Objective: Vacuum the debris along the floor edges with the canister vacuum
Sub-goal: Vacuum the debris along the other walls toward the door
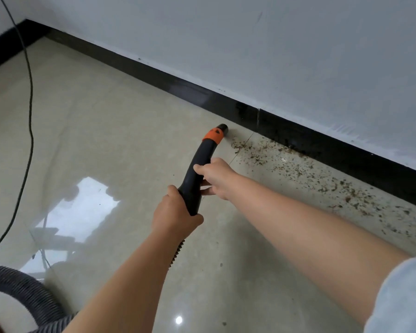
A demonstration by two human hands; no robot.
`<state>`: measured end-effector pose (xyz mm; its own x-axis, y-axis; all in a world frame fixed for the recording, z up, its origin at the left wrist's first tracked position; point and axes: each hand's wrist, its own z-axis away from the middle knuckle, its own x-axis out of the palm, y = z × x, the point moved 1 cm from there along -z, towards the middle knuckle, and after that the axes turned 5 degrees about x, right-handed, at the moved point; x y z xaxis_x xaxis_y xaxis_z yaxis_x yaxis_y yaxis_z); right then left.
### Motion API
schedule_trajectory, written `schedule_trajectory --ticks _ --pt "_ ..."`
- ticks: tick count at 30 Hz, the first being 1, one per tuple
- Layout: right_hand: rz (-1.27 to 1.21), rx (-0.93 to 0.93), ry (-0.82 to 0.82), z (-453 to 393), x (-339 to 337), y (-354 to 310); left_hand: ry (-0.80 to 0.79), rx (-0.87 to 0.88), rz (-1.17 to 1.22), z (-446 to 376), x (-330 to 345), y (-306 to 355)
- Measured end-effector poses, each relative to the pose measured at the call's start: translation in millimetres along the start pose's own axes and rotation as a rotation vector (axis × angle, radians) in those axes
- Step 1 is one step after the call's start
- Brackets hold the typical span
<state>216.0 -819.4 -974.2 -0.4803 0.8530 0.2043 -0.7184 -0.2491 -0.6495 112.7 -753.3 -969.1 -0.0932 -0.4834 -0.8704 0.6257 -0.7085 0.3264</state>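
Note:
A black vacuum nozzle handle [197,169] with an orange collar [214,136] points at the floor near the black baseboard [192,91]. Its open tip [223,127] sits just left of a band of brown debris [298,169] strewn along the baseboard to the right. My left hand [175,216] grips the rear of the handle. Further up, my right hand [216,177] holds the handle from the right side, its fingers wrapped over it. The ribbed grey hose [27,288] curls at the lower left.
A thin black power cord [29,99] runs down the left side of the glossy beige tile floor [106,140]. White wall [250,44] rises above the baseboard, and a room corner lies at the upper left.

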Motion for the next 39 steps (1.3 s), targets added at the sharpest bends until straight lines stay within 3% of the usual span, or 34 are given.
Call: schedule_trajectory --ticks 5,11,18,39 --pt "0.119 -0.01 0.043 6 19 17 -0.025 -0.031 -0.006 15 -1 -15" --pt "-0.03 0.026 0.022 14 30 17 -0.077 0.004 -0.093 31 -20 -33" --pt "-0.01 0.028 0.084 19 42 29 -0.128 0.051 -0.158 44 -36 -48" --pt "-0.149 0.045 0.177 7 0 -26 -0.1 0.033 -0.041 3 -27 20"
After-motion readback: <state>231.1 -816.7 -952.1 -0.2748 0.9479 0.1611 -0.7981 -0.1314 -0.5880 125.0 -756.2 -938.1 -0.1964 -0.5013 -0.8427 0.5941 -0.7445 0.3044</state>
